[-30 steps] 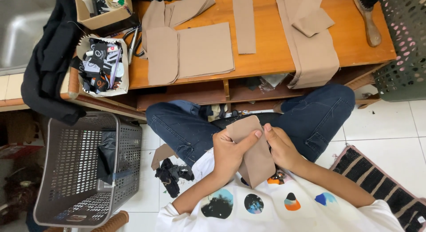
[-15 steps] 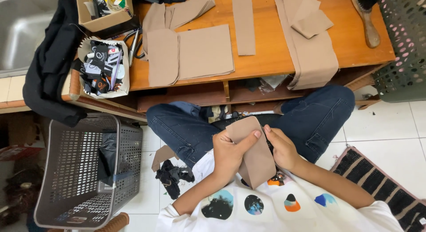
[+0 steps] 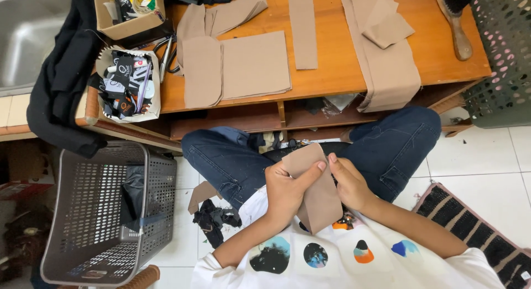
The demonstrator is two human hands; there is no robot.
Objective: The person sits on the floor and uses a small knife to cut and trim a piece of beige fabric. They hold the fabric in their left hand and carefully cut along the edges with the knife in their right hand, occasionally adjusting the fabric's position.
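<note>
Pinching a tan fabric piece [image 3: 318, 192] between both hands, left hand [image 3: 285, 192] and right hand [image 3: 349, 184], thumbs flattening its fold over my lap.

tan fabric piece [image 3: 318, 189]; grey basket [image 3: 99, 211]; blue jeans [image 3: 392, 145].

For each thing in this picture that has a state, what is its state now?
Left hand: grip shut on the tan fabric piece.
Right hand: grip shut on the same piece.
Tan fabric piece: held over the lap, hanging down.
Grey basket: upright, dark cloth inside.
Cardboard box: open, filled.
Brush: lying on the wooden table.
</note>
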